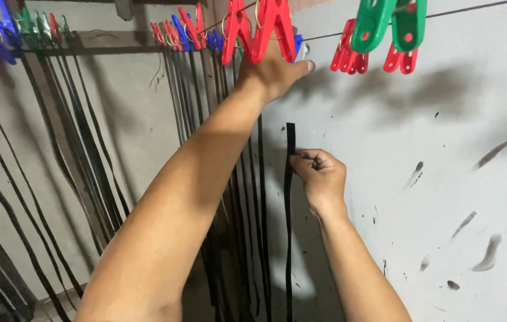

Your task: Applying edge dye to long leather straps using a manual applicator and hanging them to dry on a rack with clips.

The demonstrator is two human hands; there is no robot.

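Pale grey plaster wall [444, 179], matte, smeared with dark brush-like streaks and small flecks. Row of long black flat strips [86, 161], thin and limp, hanging side by side from a thin taut wire line [474, 8] across the top. Clustered along that line, glossy plastic spring clothes pegs [259, 30] in red, blue and green, wire rings visible at the hinges.

Left hand [274, 71] raised to the line, just behind a large red peg, fingers stretched toward a blue peg; grip hidden by the pegs, so cannot tell whether clenched or loose.

Right hand [320, 176] lower, near the wall, thumb and fingertips pinched on a single narrow black strip [289, 203]. Strip upright, short top end standing above the pinch, rest dangling straight down past the wrist, apart from the hung row at left.
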